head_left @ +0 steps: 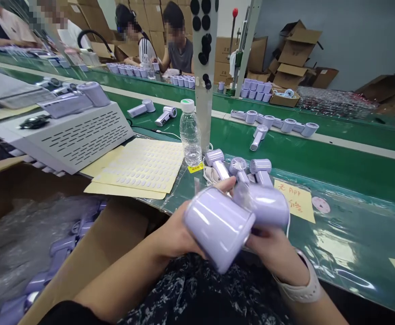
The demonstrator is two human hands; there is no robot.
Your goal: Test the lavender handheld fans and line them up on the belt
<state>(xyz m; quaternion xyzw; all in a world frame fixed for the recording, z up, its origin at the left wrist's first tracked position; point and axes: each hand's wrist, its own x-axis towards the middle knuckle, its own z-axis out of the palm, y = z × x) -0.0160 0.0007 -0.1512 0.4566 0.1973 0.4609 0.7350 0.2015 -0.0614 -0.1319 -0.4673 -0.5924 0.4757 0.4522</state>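
Note:
My left hand [175, 232] grips a lavender handheld fan [218, 228] by its round head, close to my lap. My right hand [275, 253], with a white band on the wrist, holds a second lavender fan [268, 205] that touches the first. Just beyond my hands, three more lavender fans [240, 168] lie on the green table edge [353, 253]. The fingers of both hands are partly hidden behind the fan heads.
A water bottle [190, 133] stands beside sticker sheets [143, 164] and a grey vented machine [79, 135]. A cardboard box [31, 253] at my left holds bagged fans. More fans lie on the green conveyor [278, 124]. Other people sit across it. A yellow note [295, 201] lies at right.

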